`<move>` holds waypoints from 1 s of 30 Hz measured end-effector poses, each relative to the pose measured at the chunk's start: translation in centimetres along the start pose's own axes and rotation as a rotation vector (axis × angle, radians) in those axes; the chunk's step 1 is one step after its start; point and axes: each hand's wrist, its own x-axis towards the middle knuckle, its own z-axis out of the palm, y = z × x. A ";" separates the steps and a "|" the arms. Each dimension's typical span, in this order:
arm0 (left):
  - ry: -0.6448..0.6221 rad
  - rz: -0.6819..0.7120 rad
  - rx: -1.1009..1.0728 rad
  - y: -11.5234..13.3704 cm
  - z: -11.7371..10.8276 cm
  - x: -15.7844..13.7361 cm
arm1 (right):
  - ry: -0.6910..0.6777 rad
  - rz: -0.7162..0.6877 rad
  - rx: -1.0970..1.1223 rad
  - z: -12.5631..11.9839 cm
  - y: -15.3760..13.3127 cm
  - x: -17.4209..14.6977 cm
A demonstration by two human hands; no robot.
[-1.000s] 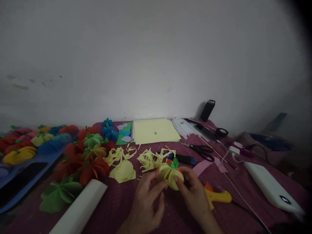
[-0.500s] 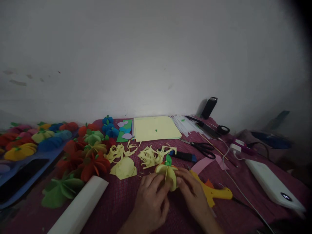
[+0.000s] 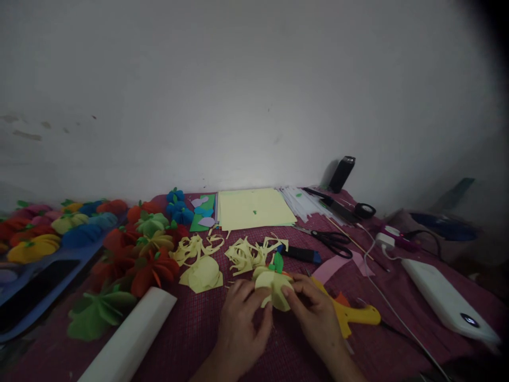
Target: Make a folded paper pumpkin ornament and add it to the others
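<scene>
A table (image 3: 199,339) under a dark red cloth carries everything, its far edge lying along a pale wall (image 3: 254,106). The person's forearms slant up from the bottom of the view and converge. The left hand (image 3: 244,323) is turned back-of-hand up, its fingers curled, while the right hand (image 3: 318,313) angles inward with its thumb laid against the front petals. Both sets of fingers are closed on a pale-yellow paper flower (image 3: 274,289) between them; whether its underside touches the cloth cannot be told.

A stack of yellow sheets (image 3: 256,209) lies beyond the hands, near the wall. A white roll (image 3: 131,334) bounds the left side, with a strip of bare cloth between it and the left hand. A yellow glue gun (image 3: 360,315) sits just beside the right hand, leaving little room there. Black-handled scissors (image 3: 332,244) lie farther off, and shredded paper strips (image 3: 242,257) crowd the space just past the flower. A small green leaf (image 3: 278,262) stands upright on its top.
</scene>
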 end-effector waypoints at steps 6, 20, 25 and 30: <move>0.049 -0.165 -0.138 -0.2 0.1 0.1 | -0.181 -0.130 0.012 -0.5 -0.2 -0.8; 0.039 -0.440 -0.380 -1.6 1.1 0.3 | -0.160 0.108 0.094 -0.4 0.5 -1.4; -0.028 -0.413 -0.310 -1.2 1.3 0.2 | -0.179 0.180 0.158 -0.3 0.4 -1.4; -0.040 -0.306 -0.183 -0.8 1.2 0.2 | -0.165 0.148 0.138 -0.1 0.5 -1.6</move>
